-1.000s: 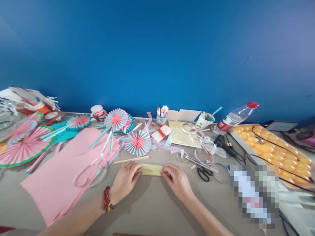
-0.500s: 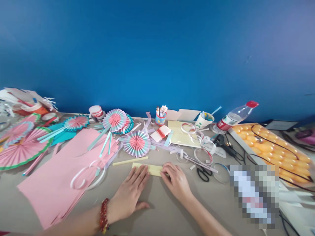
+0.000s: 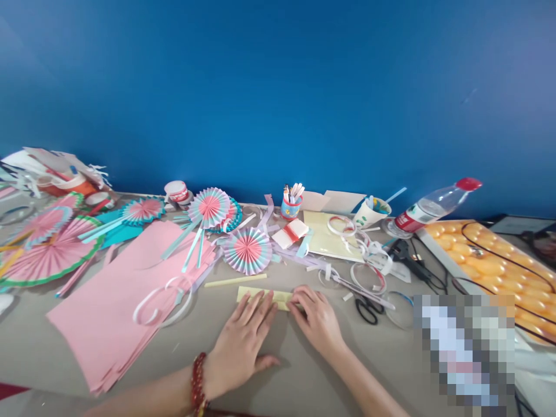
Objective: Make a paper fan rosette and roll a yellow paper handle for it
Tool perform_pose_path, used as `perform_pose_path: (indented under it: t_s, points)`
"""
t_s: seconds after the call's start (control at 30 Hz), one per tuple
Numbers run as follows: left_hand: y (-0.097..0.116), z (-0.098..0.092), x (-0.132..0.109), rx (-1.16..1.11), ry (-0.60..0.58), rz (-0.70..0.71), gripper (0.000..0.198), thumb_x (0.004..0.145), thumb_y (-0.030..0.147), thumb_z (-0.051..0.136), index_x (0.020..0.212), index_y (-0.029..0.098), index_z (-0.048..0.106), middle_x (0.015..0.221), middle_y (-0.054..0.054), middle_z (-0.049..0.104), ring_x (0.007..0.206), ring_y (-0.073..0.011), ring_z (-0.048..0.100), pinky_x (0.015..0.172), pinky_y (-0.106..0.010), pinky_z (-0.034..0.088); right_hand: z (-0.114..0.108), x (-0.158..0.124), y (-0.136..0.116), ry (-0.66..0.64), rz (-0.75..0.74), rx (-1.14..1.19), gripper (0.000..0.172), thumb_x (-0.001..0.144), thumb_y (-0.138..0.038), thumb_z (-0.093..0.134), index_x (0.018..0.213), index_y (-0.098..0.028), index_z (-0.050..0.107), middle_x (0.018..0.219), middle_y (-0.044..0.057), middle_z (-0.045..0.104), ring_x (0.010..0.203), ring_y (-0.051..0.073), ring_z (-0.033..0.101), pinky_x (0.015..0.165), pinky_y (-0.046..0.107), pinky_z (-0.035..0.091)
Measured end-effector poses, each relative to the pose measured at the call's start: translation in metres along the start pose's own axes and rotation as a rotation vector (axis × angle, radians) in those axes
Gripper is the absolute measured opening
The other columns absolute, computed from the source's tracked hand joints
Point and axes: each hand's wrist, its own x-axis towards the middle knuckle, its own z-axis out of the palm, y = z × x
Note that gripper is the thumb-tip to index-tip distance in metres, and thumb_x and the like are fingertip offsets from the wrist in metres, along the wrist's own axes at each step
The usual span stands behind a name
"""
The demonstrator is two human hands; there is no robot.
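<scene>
My left hand [image 3: 245, 344] lies flat, fingers stretched over a pale yellow paper strip [image 3: 281, 296] and thumb apart on the table. At the strip's right end, my right hand [image 3: 318, 324] has its fingers curled and pinched on the paper. A crease or folded layer shows between the two hands; the part beneath my fingers is hidden. Just behind, a thin rolled yellow paper stick [image 3: 236, 280] rests on the table. Farther back lies a pleated pink and blue paper rosette [image 3: 247, 251].
Pink sheets [image 3: 108, 313] spread out at left, near several paper fans [image 3: 52, 252]. To the right are black-handled scissors [image 3: 368, 311], tape rolls [image 3: 367, 278], a glue gun [image 3: 408, 260], a tilted bottle [image 3: 430, 208] and a yellow padded case [image 3: 490, 266]. A pencil cup [image 3: 291, 206] stands by the blue wall.
The view has shifted slightly, so everything sits a little farther right. My hands stay on the yellow strip, where a folded layer now shows more clearly between them.
</scene>
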Motion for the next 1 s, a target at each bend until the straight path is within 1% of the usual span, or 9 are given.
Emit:
perform_pose_path:
  t_s: [0.2,0.27,0.33,0.4,0.47,0.57,0.8,0.93,1.0]
  points:
    - [0.001,0.005,-0.003,-0.004,-0.008,-0.006,0.090,0.091,0.067,0.044,0.156,0.010,0.017,0.163,-0.015,0.015,0.149,-0.0351,0.013,0.120,-0.052,0.010,0.001,0.000,0.000,-0.006,0.007,0.020,0.015,0.098,-0.024,0.046,0.084,-0.022,0.053,0.090,0.004,0.062,0.083,0.020,0.060,0.076,0.033,0.039]
    - [-0.001,0.005,-0.004,-0.019,0.002,0.010,0.089,0.091,0.067,0.044,0.156,0.011,0.018,0.162,-0.015,0.018,0.147,-0.0352,0.017,0.119,-0.052,0.013,0.001,0.001,0.000,-0.006,0.012,0.020,0.015,0.098,-0.024,0.047,0.084,-0.022,0.053,0.091,0.004,0.062,0.083,0.020,0.060,0.076,0.034,0.039]
    - [-0.004,0.002,-0.003,-0.054,0.013,0.003,0.085,0.091,0.064,0.047,0.155,0.014,0.022,0.159,-0.015,0.027,0.143,-0.0347,0.028,0.117,-0.050,0.022,0.001,0.001,0.001,-0.009,0.012,0.024,0.015,0.098,-0.024,0.047,0.085,-0.022,0.053,0.091,0.004,0.062,0.083,0.020,0.060,0.075,0.034,0.040]
    - [-0.008,-0.001,0.000,-0.097,0.017,-0.051,0.070,0.095,0.049,0.052,0.152,0.016,0.028,0.149,-0.014,0.044,0.131,-0.0318,0.044,0.109,-0.047,0.034,0.002,0.000,0.001,-0.012,0.013,0.032,0.015,0.098,-0.024,0.046,0.085,-0.022,0.053,0.091,0.004,0.062,0.083,0.020,0.060,0.075,0.034,0.040]
    - [-0.013,-0.003,0.003,-0.140,0.029,-0.116,0.054,0.098,0.024,0.049,0.149,0.019,0.034,0.129,-0.011,0.060,0.115,-0.0271,0.055,0.100,-0.045,0.042,0.002,0.000,0.002,-0.013,0.015,0.042,0.015,0.099,-0.024,0.046,0.085,-0.022,0.053,0.091,0.004,0.062,0.083,0.020,0.059,0.075,0.034,0.040]
    - [-0.025,-0.002,0.005,-0.210,0.091,-0.153,0.050,0.095,0.005,0.040,0.142,0.022,0.043,0.109,-0.007,0.066,0.101,-0.0240,0.059,0.091,-0.043,0.046,0.002,-0.001,0.002,-0.008,0.016,0.055,0.015,0.099,-0.024,0.047,0.086,-0.022,0.053,0.092,0.004,0.062,0.083,0.020,0.059,0.074,0.034,0.040]
    - [-0.048,-0.002,-0.001,-0.306,0.180,-0.232,0.028,0.096,0.009,0.043,0.120,0.019,0.056,0.102,-0.007,0.067,0.094,-0.0229,0.062,0.085,-0.042,0.048,0.002,-0.001,0.002,-0.006,0.018,0.055,0.014,0.098,-0.023,0.048,0.084,-0.022,0.052,0.092,0.004,0.062,0.084,0.020,0.060,0.075,0.034,0.040]
    - [-0.034,-0.017,-0.001,-0.136,0.228,-0.279,0.029,0.098,0.016,0.041,0.122,0.020,0.058,0.112,-0.010,0.065,0.101,-0.0264,0.061,0.088,-0.045,0.047,0.002,0.000,0.003,-0.004,0.011,0.046,0.013,0.096,-0.020,0.047,0.084,-0.022,0.052,0.092,0.004,0.062,0.083,0.020,0.059,0.075,0.033,0.040]
    - [-0.019,-0.022,0.000,-0.080,0.220,-0.182,0.034,0.100,0.022,0.042,0.132,0.020,0.053,0.127,-0.011,0.060,0.114,-0.0274,0.057,0.098,-0.046,0.042,0.002,0.000,0.003,-0.006,0.003,0.043,0.013,0.096,-0.021,0.047,0.085,-0.022,0.052,0.092,0.004,0.062,0.083,0.020,0.059,0.075,0.033,0.040]
